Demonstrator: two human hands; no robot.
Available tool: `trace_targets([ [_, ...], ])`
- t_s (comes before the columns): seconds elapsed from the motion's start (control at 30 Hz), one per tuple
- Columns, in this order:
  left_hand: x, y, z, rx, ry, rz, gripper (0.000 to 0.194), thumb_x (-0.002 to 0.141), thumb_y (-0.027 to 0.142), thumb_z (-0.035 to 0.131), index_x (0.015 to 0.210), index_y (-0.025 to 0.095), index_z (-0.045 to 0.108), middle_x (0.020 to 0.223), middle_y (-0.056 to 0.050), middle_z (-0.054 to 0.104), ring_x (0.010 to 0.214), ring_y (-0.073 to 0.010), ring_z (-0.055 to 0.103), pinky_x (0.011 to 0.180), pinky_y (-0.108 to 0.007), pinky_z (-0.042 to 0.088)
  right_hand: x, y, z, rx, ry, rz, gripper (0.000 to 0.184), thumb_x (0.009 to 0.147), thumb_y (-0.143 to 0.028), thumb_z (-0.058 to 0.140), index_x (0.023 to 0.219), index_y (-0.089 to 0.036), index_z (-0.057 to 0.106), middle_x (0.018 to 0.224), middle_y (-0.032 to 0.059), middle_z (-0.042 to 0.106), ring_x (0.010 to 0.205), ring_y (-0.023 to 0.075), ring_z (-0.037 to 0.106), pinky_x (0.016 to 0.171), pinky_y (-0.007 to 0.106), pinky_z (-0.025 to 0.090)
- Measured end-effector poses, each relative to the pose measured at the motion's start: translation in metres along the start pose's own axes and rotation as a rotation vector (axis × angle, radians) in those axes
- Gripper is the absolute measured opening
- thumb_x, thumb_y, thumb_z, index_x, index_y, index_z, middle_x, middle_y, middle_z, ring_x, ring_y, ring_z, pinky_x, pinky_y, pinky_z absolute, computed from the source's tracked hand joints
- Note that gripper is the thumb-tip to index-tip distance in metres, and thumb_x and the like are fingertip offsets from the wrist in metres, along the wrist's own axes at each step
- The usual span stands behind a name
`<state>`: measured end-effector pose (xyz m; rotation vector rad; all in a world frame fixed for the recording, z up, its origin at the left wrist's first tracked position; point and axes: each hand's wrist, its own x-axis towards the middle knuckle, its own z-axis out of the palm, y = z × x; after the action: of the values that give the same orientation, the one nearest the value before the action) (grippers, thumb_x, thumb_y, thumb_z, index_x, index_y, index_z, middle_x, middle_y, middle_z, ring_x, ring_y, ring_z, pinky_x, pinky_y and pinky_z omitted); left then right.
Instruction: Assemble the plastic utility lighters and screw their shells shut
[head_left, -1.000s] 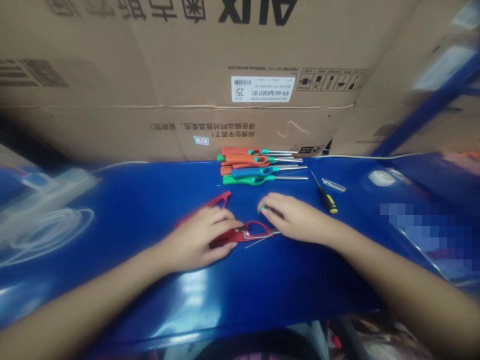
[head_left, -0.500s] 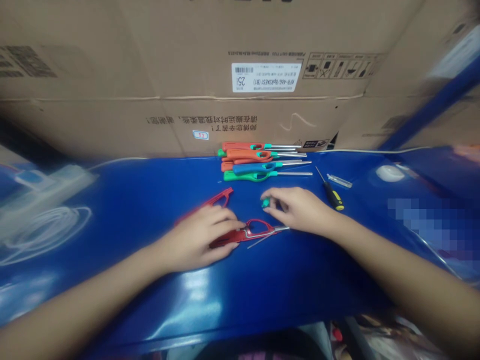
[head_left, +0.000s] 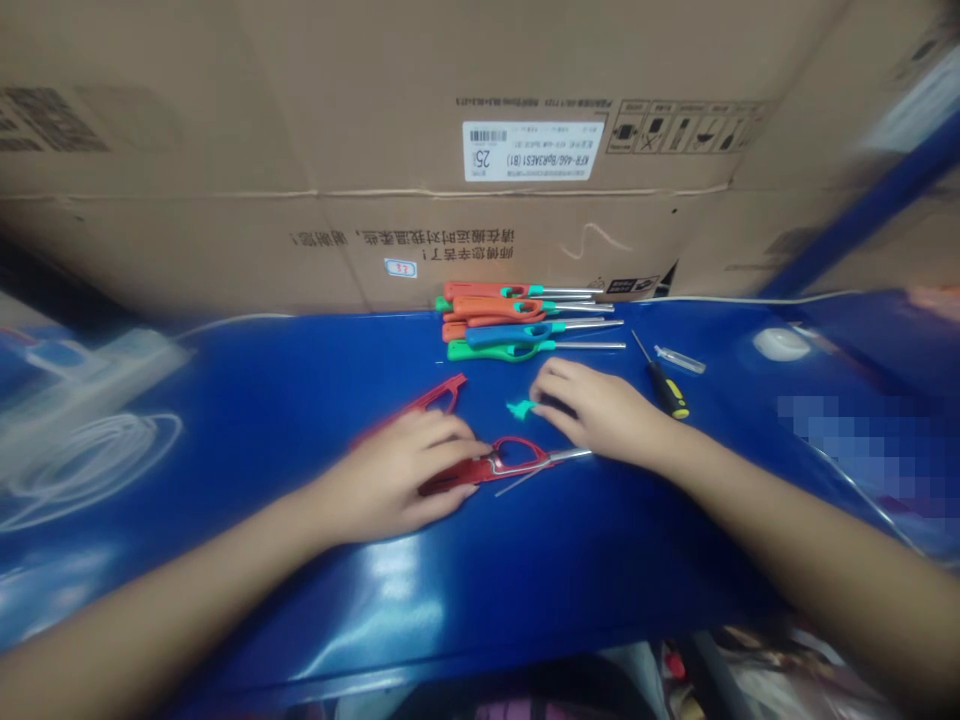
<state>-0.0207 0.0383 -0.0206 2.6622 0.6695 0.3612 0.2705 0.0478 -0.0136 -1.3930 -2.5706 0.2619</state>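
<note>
My left hand [head_left: 397,470] lies on the blue table [head_left: 262,400], fingers closed over the handle end of a red long-nosed lighter body [head_left: 517,458] whose metal tube points right. A separate red shell half [head_left: 424,405] lies just behind that hand. My right hand [head_left: 596,410] rests beside the lighter's tube, its fingers curled and pinching a small teal plastic piece [head_left: 519,408].
A stack of several orange, blue and green long lighters [head_left: 517,320] lies at the back against big cardboard boxes [head_left: 450,150]. A yellow-and-black screwdriver [head_left: 664,385] and a small clear tube [head_left: 679,360] lie right of my right hand. Coiled white tubing [head_left: 82,455] sits far left.
My right hand has lifted off the lighter's front and moved back and right, bringing the teal piece into view at its fingertips. My left hand has stayed put.
</note>
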Motion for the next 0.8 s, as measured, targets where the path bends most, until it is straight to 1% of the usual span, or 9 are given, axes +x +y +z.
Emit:
trace_targets([
  [0.13, 0.000, 0.000, 0.000, 0.004, 0.001, -0.001, 0.034, 0.097, 0.028, 0.057, 0.131, 0.024, 0.061, 0.123, -0.008, 0.065, 0.112, -0.0228, 0.061, 0.098, -0.038, 0.045, 0.000, -0.001, -0.002, 0.104, -0.032, 0.012, 0.015, 0.100, -0.024, 0.047, 0.096, -0.021, 0.061, 0.102, 0.0044, 0.061, 0.089, 0.0172, 0.059, 0.075, 0.028, 0.044],
  [0.23, 0.001, 0.000, 0.000, -0.003, 0.005, 0.003, 0.035, 0.097, 0.029, 0.057, 0.131, 0.024, 0.061, 0.123, -0.008, 0.065, 0.112, -0.0230, 0.061, 0.098, -0.038, 0.045, 0.000, -0.002, -0.003, 0.062, -0.078, 0.041, 0.018, 0.101, -0.024, 0.044, 0.092, -0.020, 0.060, 0.099, 0.0054, 0.060, 0.086, 0.0178, 0.058, 0.073, 0.029, 0.043],
  [0.3, 0.001, -0.001, 0.000, -0.006, 0.006, 0.007, 0.035, 0.097, 0.029, 0.057, 0.132, 0.024, 0.061, 0.123, -0.009, 0.065, 0.112, -0.0233, 0.061, 0.098, -0.039, 0.046, -0.001, -0.002, -0.003, 0.018, -0.076, 0.084, 0.013, 0.099, -0.027, 0.048, 0.093, -0.021, 0.058, 0.100, 0.0058, 0.061, 0.085, 0.0189, 0.058, 0.070, 0.029, 0.042],
  [0.37, 0.001, -0.001, 0.000, -0.002, 0.006, 0.008, 0.035, 0.097, 0.029, 0.057, 0.132, 0.024, 0.061, 0.123, -0.009, 0.065, 0.112, -0.0234, 0.061, 0.098, -0.039, 0.046, -0.002, -0.001, -0.003, 0.004, -0.038, 0.130, 0.008, 0.096, -0.029, 0.054, 0.099, -0.021, 0.056, 0.102, 0.0055, 0.062, 0.083, 0.0191, 0.058, 0.067, 0.030, 0.041],
  [0.43, 0.000, 0.000, 0.000, 0.002, 0.010, 0.009, 0.035, 0.097, 0.029, 0.058, 0.131, 0.024, 0.061, 0.122, -0.009, 0.066, 0.112, -0.0234, 0.061, 0.098, -0.038, 0.046, -0.003, 0.002, -0.005, 0.030, 0.025, 0.140, 0.010, 0.095, -0.025, 0.054, 0.104, -0.022, 0.056, 0.107, 0.0053, 0.063, 0.083, 0.0187, 0.059, 0.069, 0.030, 0.043],
  [0.53, 0.001, 0.000, 0.000, 0.004, 0.017, 0.016, 0.034, 0.097, 0.029, 0.057, 0.131, 0.024, 0.061, 0.121, -0.009, 0.066, 0.112, -0.0236, 0.061, 0.097, -0.038, 0.046, -0.004, 0.003, -0.008, 0.127, 0.089, 0.040, 0.014, 0.097, -0.020, 0.048, 0.107, -0.023, 0.057, 0.111, 0.0055, 0.063, 0.091, 0.0185, 0.060, 0.079, 0.031, 0.046],
  [0.63, 0.001, -0.001, 0.000, 0.005, 0.012, 0.019, 0.034, 0.097, 0.028, 0.057, 0.131, 0.023, 0.061, 0.121, -0.009, 0.066, 0.112, -0.0238, 0.061, 0.097, -0.038, 0.046, -0.004, -0.003, -0.011, 0.182, 0.014, -0.067, 0.014, 0.099, -0.029, 0.052, 0.109, -0.023, 0.059, 0.112, 0.0057, 0.062, 0.099, 0.0192, 0.060, 0.083, 0.031, 0.046],
  [0.7, 0.001, 0.000, 0.000, 0.002, 0.007, 0.013, 0.034, 0.097, 0.029, 0.056, 0.131, 0.023, 0.061, 0.122, -0.009, 0.065, 0.112, -0.0237, 0.060, 0.098, -0.039, 0.046, -0.003, -0.007, -0.010, 0.151, -0.040, -0.048, 0.014, 0.099, -0.034, 0.053, 0.105, -0.023, 0.061, 0.108, 0.0050, 0.064, 0.095, 0.0191, 0.061, 0.077, 0.030, 0.045],
  [0.8, 0.000, 0.000, 0.001, 0.000, -0.005, 0.002, 0.035, 0.098, 0.029, 0.055, 0.132, 0.023, 0.060, 0.123, -0.009, 0.065, 0.112, -0.0238, 0.060, 0.098, -0.039, 0.046, -0.002, -0.009, -0.006, 0.140, -0.062, 0.030, 0.016, 0.100, -0.034, 0.051, 0.095, -0.022, 0.061, 0.096, 0.0025, 0.066, 0.085, 0.0172, 0.060, 0.070, 0.028, 0.042],
])
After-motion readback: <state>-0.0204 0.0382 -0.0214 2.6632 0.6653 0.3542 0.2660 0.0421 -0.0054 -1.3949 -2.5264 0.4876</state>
